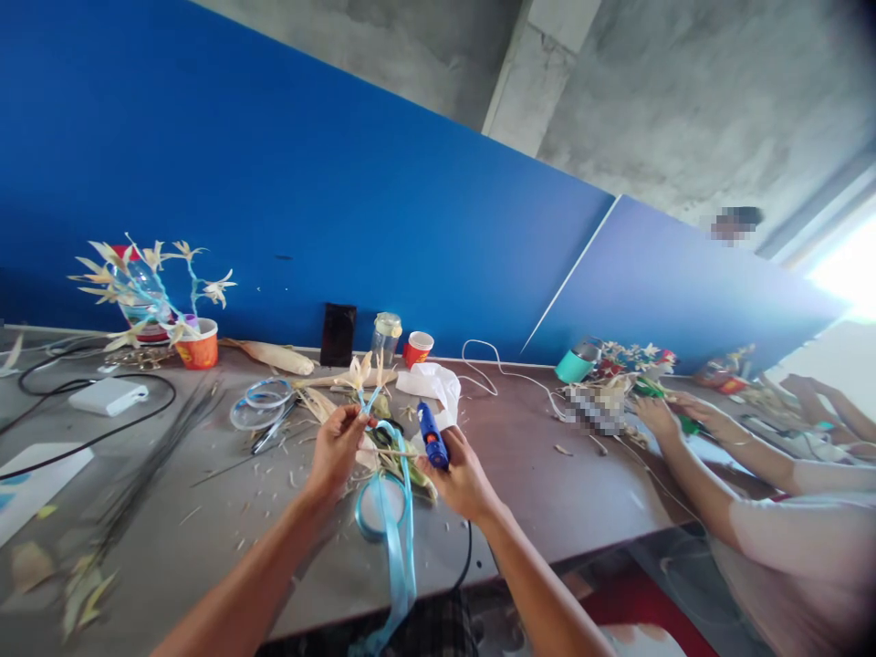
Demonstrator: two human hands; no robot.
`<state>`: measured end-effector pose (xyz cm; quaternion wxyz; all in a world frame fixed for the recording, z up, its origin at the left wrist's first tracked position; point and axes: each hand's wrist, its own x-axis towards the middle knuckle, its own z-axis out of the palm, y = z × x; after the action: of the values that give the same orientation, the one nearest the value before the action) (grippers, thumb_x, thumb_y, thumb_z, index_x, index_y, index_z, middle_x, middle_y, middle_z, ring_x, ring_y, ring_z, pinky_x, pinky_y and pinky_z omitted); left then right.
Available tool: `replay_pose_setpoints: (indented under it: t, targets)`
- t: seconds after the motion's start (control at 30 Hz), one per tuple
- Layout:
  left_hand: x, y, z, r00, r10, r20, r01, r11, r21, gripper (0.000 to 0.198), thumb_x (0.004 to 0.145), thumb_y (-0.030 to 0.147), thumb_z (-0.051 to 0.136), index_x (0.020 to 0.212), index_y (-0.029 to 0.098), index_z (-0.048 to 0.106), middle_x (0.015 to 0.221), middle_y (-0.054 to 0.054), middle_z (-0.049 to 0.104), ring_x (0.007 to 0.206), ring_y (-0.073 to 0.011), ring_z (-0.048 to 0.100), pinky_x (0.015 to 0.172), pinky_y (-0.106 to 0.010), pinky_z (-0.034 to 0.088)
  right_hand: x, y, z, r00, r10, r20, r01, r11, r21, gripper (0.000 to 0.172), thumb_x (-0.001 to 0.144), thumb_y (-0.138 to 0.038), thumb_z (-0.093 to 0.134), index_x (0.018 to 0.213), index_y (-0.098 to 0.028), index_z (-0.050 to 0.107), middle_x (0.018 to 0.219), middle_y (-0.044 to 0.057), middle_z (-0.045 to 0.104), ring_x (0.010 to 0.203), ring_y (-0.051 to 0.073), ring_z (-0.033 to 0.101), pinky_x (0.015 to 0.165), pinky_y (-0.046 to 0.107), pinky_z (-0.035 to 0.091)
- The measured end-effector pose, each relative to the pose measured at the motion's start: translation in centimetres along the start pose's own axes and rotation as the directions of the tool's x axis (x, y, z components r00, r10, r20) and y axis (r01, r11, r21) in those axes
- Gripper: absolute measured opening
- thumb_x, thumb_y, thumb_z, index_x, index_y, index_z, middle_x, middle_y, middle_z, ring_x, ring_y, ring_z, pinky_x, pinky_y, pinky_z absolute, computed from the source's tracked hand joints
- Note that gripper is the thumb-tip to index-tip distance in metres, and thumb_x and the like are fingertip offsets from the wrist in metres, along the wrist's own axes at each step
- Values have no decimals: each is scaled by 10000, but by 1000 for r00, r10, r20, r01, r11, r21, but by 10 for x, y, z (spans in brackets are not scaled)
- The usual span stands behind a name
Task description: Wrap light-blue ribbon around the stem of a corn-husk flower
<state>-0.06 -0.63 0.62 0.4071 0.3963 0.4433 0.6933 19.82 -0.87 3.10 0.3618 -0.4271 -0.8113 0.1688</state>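
Observation:
My left hand (338, 449) pinches the blue-wrapped stem of a pale husk flower (361, 374), which points upward. In my right hand (465, 474) is a blue glue gun (432, 436), with a thin stick-like piece running from that hand toward the left one. Light-blue ribbon (393, 547) hangs between my hands and over the table's front edge. Its roll (380, 506) lies on the table just below them. Corn husk pieces (421, 479) lie under and behind my hands, partly hidden by them.
At the left, a red paper cup (198, 345) holds finished husk flowers before a bottle. A phone (338, 335), a glass jar (387, 338) and another red cup (418, 348) stand by the blue partition (294, 210). Wires (161, 447) lie left. A co-worker's hands (661, 415) work at right.

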Motion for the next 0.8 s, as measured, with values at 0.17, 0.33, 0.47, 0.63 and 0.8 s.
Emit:
replay_pose_setpoints:
  t: [0.17, 0.33, 0.47, 0.63, 0.8]
  targets:
    - [1, 0, 0, 1000, -8, 29, 9, 999, -32, 190, 729, 329, 627, 762, 149, 579, 641, 6, 600, 462, -64, 349, 444, -210, 260, -2, 27, -1, 989, 123, -86, -146, 921, -362, 228, 726, -355, 625, 828, -176, 528, 852, 53, 465, 746, 181, 483, 665, 292, 402]
    - [2, -2, 0, 1000, -17, 24, 18, 998, -61, 197, 720, 330, 641, 767, 152, 570, 657, 6, 610, 450, -56, 363, 443, -204, 270, -3, 48, -2, 979, 202, -41, -202, 899, -389, 245, 730, -315, 624, 914, -182, 531, 899, 60, 442, 795, 186, 511, 672, 274, 416]
    - [3, -6, 0, 1000, -14, 18, 15, 997, -81, 197, 709, 324, 655, 772, 154, 577, 660, 6, 607, 451, -59, 368, 436, -207, 260, -6, 60, 0, 966, 257, 10, -235, 898, -372, 262, 712, -290, 630, 915, -164, 524, 922, 77, 443, 812, 188, 519, 675, 266, 423]
    - [5, -10, -1, 999, -24, 41, 27, 996, -91, 161, 730, 307, 645, 772, 168, 574, 674, 15, 603, 462, -55, 363, 440, -207, 255, -11, 69, -1, 949, 307, 79, -260, 896, -360, 321, 667, -271, 658, 938, -150, 535, 948, 74, 427, 828, 176, 510, 716, 257, 428]
    - [4, -11, -1, 999, -7, 48, 9, 999, -54, 156, 749, 301, 633, 797, 163, 579, 691, 3, 606, 483, -59, 361, 464, -214, 273, -13, 72, -4, 935, 335, 118, -266, 881, -392, 371, 663, -294, 660, 985, -148, 546, 978, 78, 424, 747, 146, 510, 703, 255, 426]
